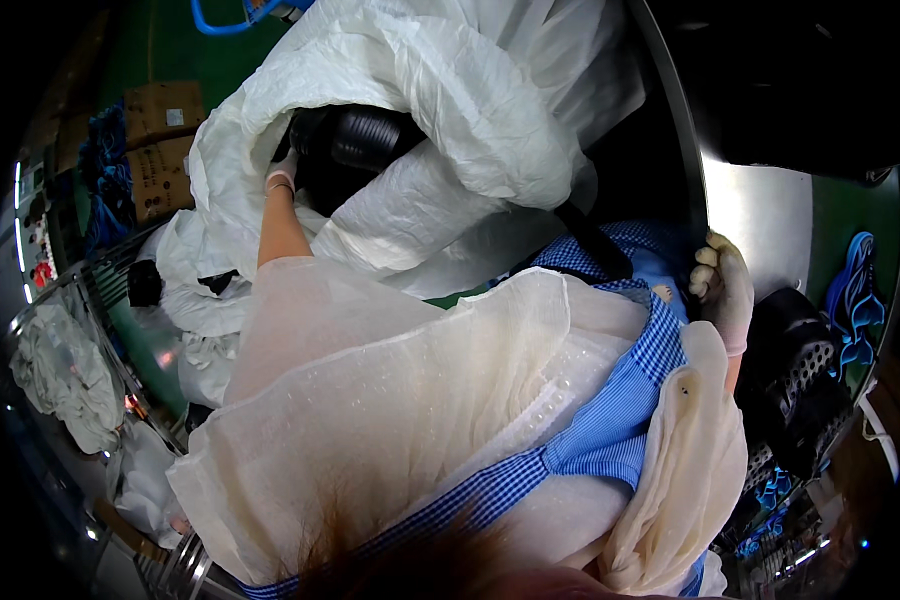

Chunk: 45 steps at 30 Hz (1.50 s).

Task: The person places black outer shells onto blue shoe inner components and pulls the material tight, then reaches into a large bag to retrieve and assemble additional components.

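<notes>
A large white woven sack (470, 110) stands in front of me with its mouth open and its rim rolled and crumpled. Several black ribbed round pieces (365, 135) lie in its dark inside. My left hand (283, 172), in a pale glove, reaches into the mouth along the left rim, beside the black pieces. Its fingers are mostly lost in shadow. Over on the right, my right hand (727, 290), also in a pale glove, has its fingers curled at the edge of a shiny metal table (760, 215). Whatever those fingers hold, if anything, is hidden.
Cardboard boxes (162, 160) are stacked on the green floor at the left, beside blue-and-black items (107, 170). More white bags (65, 360) stand at lower left. Black perforated parts (805, 370) and a blue strappy piece (855, 295) are at the right.
</notes>
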Each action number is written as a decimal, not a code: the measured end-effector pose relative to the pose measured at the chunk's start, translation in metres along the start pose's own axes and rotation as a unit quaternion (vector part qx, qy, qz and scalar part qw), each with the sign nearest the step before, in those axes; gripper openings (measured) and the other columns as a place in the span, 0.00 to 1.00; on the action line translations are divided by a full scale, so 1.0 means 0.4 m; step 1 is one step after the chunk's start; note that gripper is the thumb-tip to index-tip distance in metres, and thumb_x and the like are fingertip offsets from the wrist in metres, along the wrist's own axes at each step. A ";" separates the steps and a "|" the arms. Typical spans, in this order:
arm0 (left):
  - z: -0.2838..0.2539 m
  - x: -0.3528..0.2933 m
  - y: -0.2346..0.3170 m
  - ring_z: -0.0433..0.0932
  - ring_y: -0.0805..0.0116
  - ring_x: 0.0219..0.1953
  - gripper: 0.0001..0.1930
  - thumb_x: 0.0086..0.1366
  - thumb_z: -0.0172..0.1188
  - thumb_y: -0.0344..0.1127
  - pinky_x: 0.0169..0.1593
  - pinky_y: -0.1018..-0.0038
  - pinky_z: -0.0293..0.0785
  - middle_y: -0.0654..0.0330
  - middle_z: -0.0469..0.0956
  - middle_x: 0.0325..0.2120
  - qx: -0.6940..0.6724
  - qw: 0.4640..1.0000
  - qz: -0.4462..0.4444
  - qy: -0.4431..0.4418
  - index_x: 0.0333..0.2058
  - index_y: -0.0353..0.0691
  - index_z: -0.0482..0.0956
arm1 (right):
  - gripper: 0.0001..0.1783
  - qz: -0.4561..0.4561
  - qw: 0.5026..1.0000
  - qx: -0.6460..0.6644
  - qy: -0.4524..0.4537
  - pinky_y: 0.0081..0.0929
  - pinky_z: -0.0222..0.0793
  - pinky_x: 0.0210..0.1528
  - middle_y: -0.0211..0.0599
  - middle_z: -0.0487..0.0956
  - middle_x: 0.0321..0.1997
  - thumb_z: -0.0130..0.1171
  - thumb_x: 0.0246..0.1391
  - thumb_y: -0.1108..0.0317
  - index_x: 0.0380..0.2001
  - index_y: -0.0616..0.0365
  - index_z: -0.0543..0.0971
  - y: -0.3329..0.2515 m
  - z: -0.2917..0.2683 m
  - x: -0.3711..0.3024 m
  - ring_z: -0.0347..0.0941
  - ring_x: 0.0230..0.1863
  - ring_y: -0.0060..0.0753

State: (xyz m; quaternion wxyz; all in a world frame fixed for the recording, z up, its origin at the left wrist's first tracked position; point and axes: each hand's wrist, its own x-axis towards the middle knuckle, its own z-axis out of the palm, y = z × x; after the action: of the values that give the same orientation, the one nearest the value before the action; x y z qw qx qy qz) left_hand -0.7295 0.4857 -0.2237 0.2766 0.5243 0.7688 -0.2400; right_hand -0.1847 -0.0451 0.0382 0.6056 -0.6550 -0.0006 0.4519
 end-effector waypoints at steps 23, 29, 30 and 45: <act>0.040 -0.135 -0.018 0.73 0.61 0.45 0.37 0.52 0.67 0.55 0.50 0.68 0.68 0.53 0.73 0.50 -0.394 0.919 0.023 -0.012 0.54 0.33 0.71 | 0.18 -0.003 0.998 -0.048 -0.037 0.18 0.68 0.32 0.36 0.76 0.35 0.40 0.65 0.65 0.51 0.66 0.69 -0.004 0.013 0.001 0.70 0.28 0.23; -0.078 -0.458 0.103 0.75 0.59 0.44 0.32 0.52 0.69 0.44 0.48 0.67 0.73 0.56 0.75 0.46 -0.503 0.861 0.078 -0.001 0.53 0.35 0.70 | 0.19 -0.004 0.997 -0.064 -0.045 0.18 0.69 0.35 0.37 0.76 0.36 0.41 0.64 0.65 0.51 0.67 0.69 0.010 0.006 -0.003 0.72 0.30 0.23; -0.096 -0.475 0.082 0.76 0.58 0.44 0.32 0.51 0.69 0.42 0.48 0.67 0.73 0.56 0.76 0.45 -0.502 0.862 0.070 0.014 0.54 0.36 0.70 | 0.19 -0.003 0.996 -0.060 -0.058 0.18 0.69 0.36 0.37 0.76 0.37 0.41 0.64 0.65 0.51 0.67 0.70 0.014 -0.001 0.001 0.72 0.31 0.23; -0.241 -0.751 -0.065 0.78 0.64 0.43 0.22 0.56 0.66 0.37 0.45 0.66 0.78 0.57 0.78 0.42 -0.521 0.820 0.181 -0.154 0.49 0.41 0.72 | 0.19 -0.035 0.984 -0.017 -0.177 0.20 0.70 0.40 0.38 0.75 0.39 0.42 0.64 0.66 0.51 0.68 0.69 0.034 -0.033 0.027 0.72 0.36 0.24</act>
State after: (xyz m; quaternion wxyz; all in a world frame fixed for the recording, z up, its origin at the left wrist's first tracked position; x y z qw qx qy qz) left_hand -0.6814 0.3383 0.0524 0.6618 0.3878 0.6179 0.1726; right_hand -0.1779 -0.0534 0.0193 0.6002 -0.5747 -0.1382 0.5388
